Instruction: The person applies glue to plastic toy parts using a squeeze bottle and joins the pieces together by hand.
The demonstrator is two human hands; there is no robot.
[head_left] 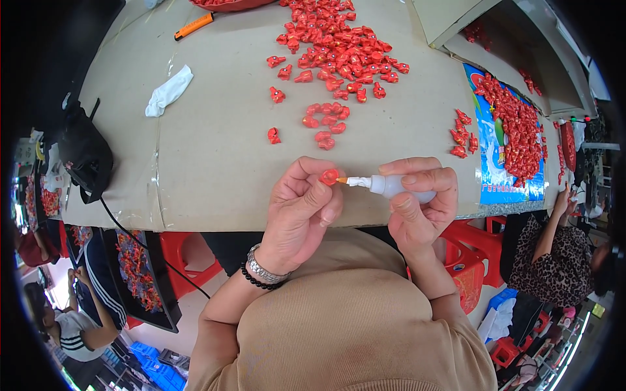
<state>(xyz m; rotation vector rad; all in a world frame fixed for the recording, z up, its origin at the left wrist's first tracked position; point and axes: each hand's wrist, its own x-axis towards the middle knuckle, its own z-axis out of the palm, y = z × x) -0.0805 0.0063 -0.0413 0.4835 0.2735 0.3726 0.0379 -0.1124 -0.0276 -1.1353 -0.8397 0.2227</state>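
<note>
My left hand pinches a small red plastic piece between thumb and fingertips, its hollow round side toward the right. In my right hand is a white glue bottle, held sideways with the fingers wrapped round it. Its orange-tipped nozzle meets the edge of the red piece; whether any liquid comes out is too small to tell. Just beyond my hands lies a small group of rounded red pieces. Behind them spreads a large heap of red figure-like parts.
A white cloth and an orange-handled tool lie at the left, near a black bag. Red parts cover a blue sheet at the right, below a grey cabinet. Co-workers sit on both sides.
</note>
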